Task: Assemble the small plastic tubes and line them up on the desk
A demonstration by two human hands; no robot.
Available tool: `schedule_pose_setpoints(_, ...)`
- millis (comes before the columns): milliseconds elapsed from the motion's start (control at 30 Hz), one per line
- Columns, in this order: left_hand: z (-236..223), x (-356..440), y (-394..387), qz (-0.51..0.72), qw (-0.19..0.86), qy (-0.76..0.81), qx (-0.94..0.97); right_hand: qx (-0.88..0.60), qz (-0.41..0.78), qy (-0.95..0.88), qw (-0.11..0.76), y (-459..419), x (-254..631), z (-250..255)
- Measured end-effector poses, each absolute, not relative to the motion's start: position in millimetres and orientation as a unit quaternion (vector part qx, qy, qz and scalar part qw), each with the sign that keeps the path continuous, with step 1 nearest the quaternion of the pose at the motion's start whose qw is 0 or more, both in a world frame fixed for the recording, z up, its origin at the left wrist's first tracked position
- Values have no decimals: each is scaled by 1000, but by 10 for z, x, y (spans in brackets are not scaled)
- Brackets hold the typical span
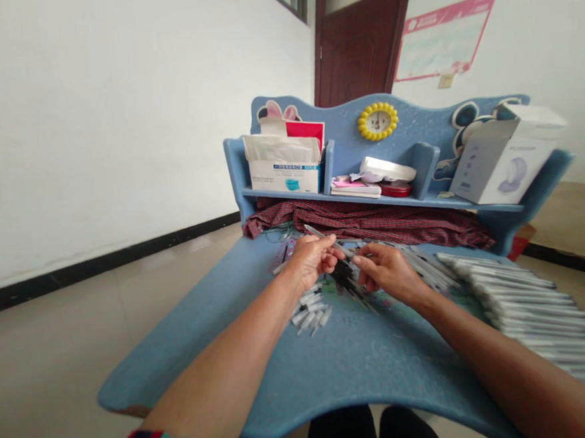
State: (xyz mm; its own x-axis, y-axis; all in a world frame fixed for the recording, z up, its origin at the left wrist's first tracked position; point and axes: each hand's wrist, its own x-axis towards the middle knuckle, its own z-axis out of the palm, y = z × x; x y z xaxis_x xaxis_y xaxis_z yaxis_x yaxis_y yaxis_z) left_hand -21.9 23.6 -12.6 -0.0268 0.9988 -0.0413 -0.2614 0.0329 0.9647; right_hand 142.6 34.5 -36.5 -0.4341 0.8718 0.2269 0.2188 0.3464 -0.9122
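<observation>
Over the middle of the desk, my left hand point(315, 257) is closed around a pale, slim pen point(315, 231), whose tip points up and to the left. My right hand point(384, 272) pinches at the pen's near end, thumb against fingers. Beneath both hands lies a loose bundle of thin dark pen refills point(347, 280), partly covered by them. Several short whitish pen caps point(312, 316) are scattered just below my left hand. Beyond my right wrist are clear pen barrels point(429, 268), slightly blurred.
A large stack of white pens point(534, 309) fills the right side of the blue desk point(191, 339). Rolled checked cloth point(373, 220) runs along the back. The shelf above carries a mask box point(284, 173), papers point(354, 187), a red case point(395, 190) and a white carton point(501, 158).
</observation>
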Motion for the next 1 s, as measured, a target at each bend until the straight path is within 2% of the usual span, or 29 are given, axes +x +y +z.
schedule_pose_setpoints(100, -120, -217, 232, 560, 563, 447, 412, -373, 433, -724, 386, 340, 1421, -363)
schedule_pose_setpoints(233, -112, -214, 229, 554, 563, 449, 418, -374, 456, -731, 343, 337, 1420, -354)
schedule_pose_setpoints(400, -118, -213, 234, 554, 558, 451, 423, -377, 447, -716, 380, 339, 1413, -361)
schedule_pose_setpoints(567, -120, -213, 232, 552, 555, 452, 428, -383, 458, -732, 329, 343, 1418, -370)
schedule_pose_setpoints(767, -119, -206, 231, 552, 550, 452, 434, -374, 452, -721, 369, 349, 1406, -374)
schedule_pose_setpoints(933, -122, -205, 231, 548, 551, 454, 437, -395, 491, -712, 310, 340, 1414, -352)
schedule_pose_setpoints(1000, -123, -206, 232, 551, 548, 454, 436, -392, 496, -709, 312, 344, 1422, -350)
